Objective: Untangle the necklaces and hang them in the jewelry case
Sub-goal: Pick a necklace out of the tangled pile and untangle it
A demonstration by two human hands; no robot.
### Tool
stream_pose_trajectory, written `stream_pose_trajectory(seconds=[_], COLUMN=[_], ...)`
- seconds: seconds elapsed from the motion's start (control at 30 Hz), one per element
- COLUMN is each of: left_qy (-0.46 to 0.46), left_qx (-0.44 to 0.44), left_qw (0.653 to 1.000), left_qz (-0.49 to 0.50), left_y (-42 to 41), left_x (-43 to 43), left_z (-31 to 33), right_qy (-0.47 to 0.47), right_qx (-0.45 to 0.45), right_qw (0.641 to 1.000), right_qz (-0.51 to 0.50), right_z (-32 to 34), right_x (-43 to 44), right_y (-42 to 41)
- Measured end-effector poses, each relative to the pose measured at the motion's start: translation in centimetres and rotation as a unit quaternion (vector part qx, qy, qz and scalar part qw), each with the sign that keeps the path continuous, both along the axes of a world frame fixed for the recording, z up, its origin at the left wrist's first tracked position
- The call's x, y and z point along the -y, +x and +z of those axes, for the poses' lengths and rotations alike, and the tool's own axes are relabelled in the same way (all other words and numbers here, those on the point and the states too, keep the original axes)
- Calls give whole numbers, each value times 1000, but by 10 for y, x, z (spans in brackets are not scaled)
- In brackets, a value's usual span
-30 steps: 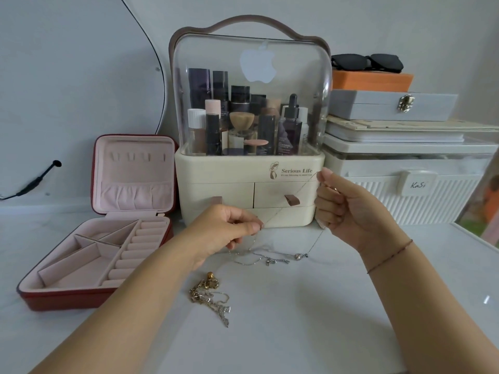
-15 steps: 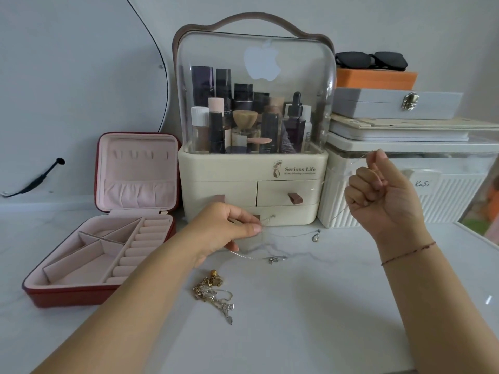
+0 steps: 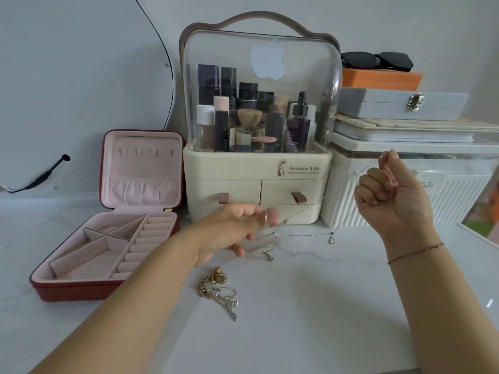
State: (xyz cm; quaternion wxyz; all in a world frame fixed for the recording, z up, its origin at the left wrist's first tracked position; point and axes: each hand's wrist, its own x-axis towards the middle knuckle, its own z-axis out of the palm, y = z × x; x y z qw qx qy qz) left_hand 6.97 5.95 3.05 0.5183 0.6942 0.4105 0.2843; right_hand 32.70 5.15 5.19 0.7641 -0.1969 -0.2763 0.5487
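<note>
Barely begun: right grip (image 3: 391, 193) fisted on thin silver pendant chains (image 3: 305, 234) near white marble tabletop's (image 3: 337, 306) back edge; left grip (image 3: 237, 233) blurred, hold unclear; tangled gold-and-silver necklace heap (image 3: 217, 290) mid-tabletop; open red pink-lined jewelry case (image 3: 140, 184) at left edge, hooks bare.

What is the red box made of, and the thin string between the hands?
The red box looks like smooth faux leather outside, with matte, velvety pink lining. The thin necklace looks like silvery metal: a fine shiny chain with a glinting pendant. Real silver? Can't tell.
</note>
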Motion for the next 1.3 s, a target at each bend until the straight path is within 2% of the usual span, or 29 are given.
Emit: stream_pose_trajectory(seconds=[0.1, 0.37, 0.63, 0.77, 0.9, 1.13, 1.23, 1.3], left_qy=[-5, 51, -69, -102, -108, -69, -34, -10], left_qx=[69, 174, 364, 414, 420, 343, 263, 202], left_qw=[997, 982, 926, 902, 896, 929, 957, 973], left_qz=[17, 57, 69, 74, 93, 117, 117, 107], left_y=[2, 2, -1, -7, -9, -8, -6, -2], left_x=[-4, -16, -16, -19, -21, -20, -18, -15], left_z=[2, -7, 2, 2, 4, 5, 3, 1], right_qy=[-3, 0, -2, -13, -19, -21, -25, -37], right_qx=[-2, -4, -68, -105, -118, -121, -110, -72], right_qw=[1000, 1000, 997, 992, 989, 987, 990, 995], right_qz=[1, 3, -40, -66, -84, -103, -80, -49], right_z=[0, 0, -3, -5, -7, -6, -6, -5], right_x=[0, 0, -5, -5, -3, -2, -2, -1], right_y=[0, 1, 16, 23, 28, 31, 30, 26])
